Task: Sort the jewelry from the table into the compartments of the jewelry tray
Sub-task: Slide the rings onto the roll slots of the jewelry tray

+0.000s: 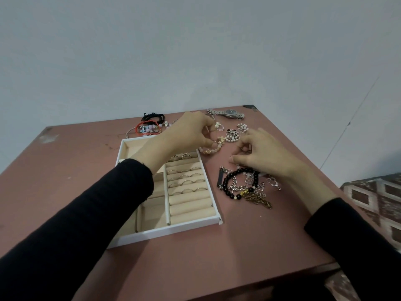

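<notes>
Left forearm (pixel 138 183) hiding the tray's (pixel 195 222) middle compartments, left hand's (pixel 186 133) pinch at the bead bracelet (pixel 217 149) too small to tell, right hand's (pixel 267 153) curled fingers (pixel 251 135) covering whatever lies beneath, both sleeves (pixel 358 246) cut off at six o'clock.

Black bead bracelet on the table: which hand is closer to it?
Right. The right hand hovers just beyond the black bead bracelet, almost above it; the left hand is farther off, pinching the pink bracelet near the jewelry tray.
</notes>
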{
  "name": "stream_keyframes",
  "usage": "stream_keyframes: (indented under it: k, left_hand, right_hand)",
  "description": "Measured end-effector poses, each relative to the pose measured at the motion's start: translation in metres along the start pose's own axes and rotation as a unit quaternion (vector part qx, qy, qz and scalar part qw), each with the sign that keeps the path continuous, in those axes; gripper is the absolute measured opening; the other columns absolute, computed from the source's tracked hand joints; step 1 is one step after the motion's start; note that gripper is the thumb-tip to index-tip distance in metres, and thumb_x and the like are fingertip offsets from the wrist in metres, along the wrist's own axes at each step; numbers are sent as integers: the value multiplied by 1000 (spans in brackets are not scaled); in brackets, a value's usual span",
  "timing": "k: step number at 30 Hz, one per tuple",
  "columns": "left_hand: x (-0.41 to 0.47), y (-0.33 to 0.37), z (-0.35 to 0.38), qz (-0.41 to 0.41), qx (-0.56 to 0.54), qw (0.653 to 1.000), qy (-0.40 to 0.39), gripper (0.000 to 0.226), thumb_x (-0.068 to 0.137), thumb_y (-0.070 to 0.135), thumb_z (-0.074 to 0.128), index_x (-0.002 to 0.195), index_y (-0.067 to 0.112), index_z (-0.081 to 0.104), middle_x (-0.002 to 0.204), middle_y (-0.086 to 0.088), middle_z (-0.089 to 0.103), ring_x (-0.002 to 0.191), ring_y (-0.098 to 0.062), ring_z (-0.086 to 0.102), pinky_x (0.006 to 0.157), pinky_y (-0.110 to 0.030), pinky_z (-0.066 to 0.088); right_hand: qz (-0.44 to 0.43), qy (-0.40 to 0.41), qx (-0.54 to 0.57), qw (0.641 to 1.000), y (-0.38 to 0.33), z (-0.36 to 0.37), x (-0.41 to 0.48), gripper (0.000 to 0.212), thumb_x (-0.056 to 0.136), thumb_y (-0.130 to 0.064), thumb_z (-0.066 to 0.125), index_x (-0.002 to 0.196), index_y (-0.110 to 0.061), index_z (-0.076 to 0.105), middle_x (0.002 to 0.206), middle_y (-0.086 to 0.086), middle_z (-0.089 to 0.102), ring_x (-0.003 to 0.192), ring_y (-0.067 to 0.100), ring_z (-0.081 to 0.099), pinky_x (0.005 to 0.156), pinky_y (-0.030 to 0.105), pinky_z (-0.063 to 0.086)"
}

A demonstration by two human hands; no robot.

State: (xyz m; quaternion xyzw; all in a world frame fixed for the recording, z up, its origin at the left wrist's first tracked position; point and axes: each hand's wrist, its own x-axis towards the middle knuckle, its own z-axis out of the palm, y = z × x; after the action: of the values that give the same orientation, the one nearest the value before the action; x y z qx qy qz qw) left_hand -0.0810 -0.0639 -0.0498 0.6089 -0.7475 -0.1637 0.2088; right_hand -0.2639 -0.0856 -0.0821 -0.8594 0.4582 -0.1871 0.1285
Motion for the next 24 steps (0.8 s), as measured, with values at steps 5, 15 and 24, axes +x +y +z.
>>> stream_keyframes:
  k: [5, 15, 24]
  left_hand:
    - [-2, 2, 0, 3, 0, 1000, 0, 15, 74, 16, 78, 79, 9, 66, 63, 10, 61, 59, 1, 55, 54, -8, 38]
    - [-6, 2, -2, 4, -9, 1000, 4, 14, 73, 15, 78, 73, 15, 64, 62, 10, 61, 52, 7, 53, 53, -6, 37]
    - [-9, 4, -4, 1, -1, 1000, 10, 14, 73, 16, 78, 73, 14, 64, 62, 10, 60, 58, 3, 53, 56, -9, 38]
  right_hand:
    - [4, -8, 35, 999, 1, 1, 3, 23, 70, -34, 78, 54, -28, 63, 54, -9, 56, 57, 5, 50, 65, 33, 48]
    - [39, 28, -29, 998, -2, -1, -3, 25, 69, -50, 74, 62, -29, 65, 62, -14, 53, 77, 10, 50, 69, 28, 34]
    - [65, -1, 69, 995, -5, 1, -1, 17, 72, -34, 77, 65, -25, 64, 54, -14, 54, 56, 0, 47, 60, 26, 37]
